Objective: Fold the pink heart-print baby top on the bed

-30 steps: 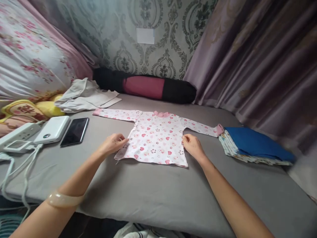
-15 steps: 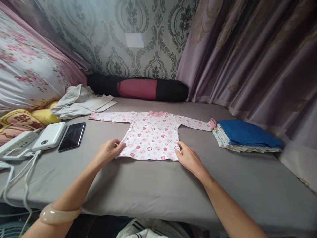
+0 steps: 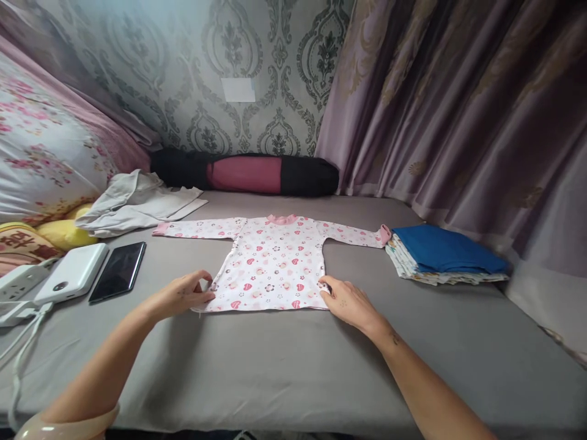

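A small long-sleeved shirt [image 3: 275, 266], white with pink hearts and pink cuffs and collar, lies flat with its sleeves spread and its hem toward me. At the lower left side, my left hand [image 3: 186, 293] is closed, thumb and fingers pinching the shirt's edge near the hem corner. My right hand [image 3: 353, 302] grips the opposite edge just above the hem, its fingertips partly tucked out of sight. The right cuff touches a folded stack topped by blue cloth [image 3: 447, 249].
On the left are a black phone [image 3: 118, 272], a white power bank [image 3: 73, 274] with cables and a power strip [image 3: 21, 284]. Behind them lie a crumpled light grey garment [image 3: 132, 205] and a yellow cushion [image 3: 68, 233]. A black and maroon bolster [image 3: 245, 174] lies along the wall.
The view has tilted up and shifted slightly right, so things sit lower and further left. My left hand has shifted a little outward along the shirt's left corner; the right hand keeps its place.
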### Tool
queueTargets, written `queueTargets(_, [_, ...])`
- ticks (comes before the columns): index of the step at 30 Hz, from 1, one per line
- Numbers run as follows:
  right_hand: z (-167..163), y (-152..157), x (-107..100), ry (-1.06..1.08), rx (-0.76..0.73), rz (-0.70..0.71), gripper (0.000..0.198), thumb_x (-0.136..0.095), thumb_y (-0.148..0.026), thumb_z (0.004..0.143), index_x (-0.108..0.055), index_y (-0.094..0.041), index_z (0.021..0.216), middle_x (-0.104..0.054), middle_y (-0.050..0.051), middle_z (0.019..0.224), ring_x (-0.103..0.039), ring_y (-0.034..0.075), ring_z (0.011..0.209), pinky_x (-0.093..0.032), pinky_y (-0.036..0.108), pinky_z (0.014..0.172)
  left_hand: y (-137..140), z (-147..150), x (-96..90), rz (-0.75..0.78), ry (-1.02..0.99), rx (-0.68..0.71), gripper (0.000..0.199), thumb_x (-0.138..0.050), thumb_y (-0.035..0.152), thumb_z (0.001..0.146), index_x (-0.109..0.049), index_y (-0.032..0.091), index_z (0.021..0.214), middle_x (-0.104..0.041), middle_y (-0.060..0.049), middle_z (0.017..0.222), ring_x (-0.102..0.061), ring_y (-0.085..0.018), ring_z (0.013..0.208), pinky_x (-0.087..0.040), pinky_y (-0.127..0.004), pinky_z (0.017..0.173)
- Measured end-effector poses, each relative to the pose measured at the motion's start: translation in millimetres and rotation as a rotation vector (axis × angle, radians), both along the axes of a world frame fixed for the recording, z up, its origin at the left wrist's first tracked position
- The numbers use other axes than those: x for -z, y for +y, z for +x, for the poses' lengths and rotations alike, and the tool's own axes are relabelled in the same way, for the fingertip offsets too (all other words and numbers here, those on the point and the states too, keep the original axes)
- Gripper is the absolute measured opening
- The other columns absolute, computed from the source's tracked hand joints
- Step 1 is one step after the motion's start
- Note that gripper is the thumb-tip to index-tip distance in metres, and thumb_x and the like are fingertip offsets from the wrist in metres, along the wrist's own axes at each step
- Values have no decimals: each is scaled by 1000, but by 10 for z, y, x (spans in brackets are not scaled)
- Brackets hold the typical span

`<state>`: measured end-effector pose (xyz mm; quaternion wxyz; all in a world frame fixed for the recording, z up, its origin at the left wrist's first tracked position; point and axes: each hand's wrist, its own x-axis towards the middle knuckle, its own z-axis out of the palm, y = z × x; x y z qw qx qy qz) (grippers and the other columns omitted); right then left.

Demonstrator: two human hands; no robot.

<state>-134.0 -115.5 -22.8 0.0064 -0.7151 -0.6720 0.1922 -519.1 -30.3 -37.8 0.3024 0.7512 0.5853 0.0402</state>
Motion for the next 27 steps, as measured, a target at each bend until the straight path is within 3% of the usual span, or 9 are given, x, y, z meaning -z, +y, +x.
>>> queueTargets(4, [21,52,-61,-44,-50,10,34,-39,-32,92,-61,-30,118,-68,5,100,-62,22,95,-36,28,73,103,56,-124,44,48,63,63,-55,60,73,-49,21,123,-64,-6,91,-58,-21,76,-46,-33,69])
queueTargets(7, [-75,191,-39,-78,-41,136,34,-33,-30,96,-63,-25,111,-66,8,106,-61,23,99,-39,30,79,159,336,-124,200,29,181,65,-49,61,78,-48,21,129,-59,-12,119,-56,-27,106,-45,-37,91])
queueTargets(9, [-177,321,25,-79,-81,241,37,-31,-30,97,-60,-22,118,-62,11,119,-56,23,109,-38,33,91,225,566,-70,229,24,290,70,-51,61,78,-45,22,135,-46,-13,141,-43,-30,129,-37,-40,104])
queueTargets(11, [-275,450,118,-47,-164,296,43,-30,-33,98,-51,-19,133,-49,13,140,-42,24,129,-28,36,106,315,766,-8,180,75,381,82,-55,64,75,-36,23,144,-28,-13,155,-26,-33,141,-31,-44,110])
queueTargets(14, [-360,580,268,-1,-216,253,59,-25,-43,99,-30,-11,148,-19,12,158,-11,23,146,-5,40,117,453,943,34,81,182,451,105,-61,69,67,-19,24,152,-8,-12,160,-8,-35,146,-23,-49,114])
queueTargets(16, [-367,615,350,23,-213,199,66,-20,-49,98,-21,-9,151,-10,11,160,-2,23,147,1,41,117,512,987,21,41,243,463,113,-62,73,63,-14,24,153,-2,-13,160,-3,-36,146,-19,-52,115])
queueTargets(22, [-329,616,464,43,-195,190,70,-16,-54,98,-19,-11,152,-7,11,160,0,22,147,4,42,117,563,1018,-25,-3,334,506,126,-63,76,56,-6,21,154,6,-15,159,5,-38,145,-13,-58,114])
queueTargets(27, [-351,618,486,41,-186,206,68,-19,-53,97,-20,-12,152,-8,10,160,0,22,147,4,42,117,640,1107,-3,-7,375,508,132,-70,71,48,-10,20,154,-1,-20,158,-2,-45,144,-21,-64,108])
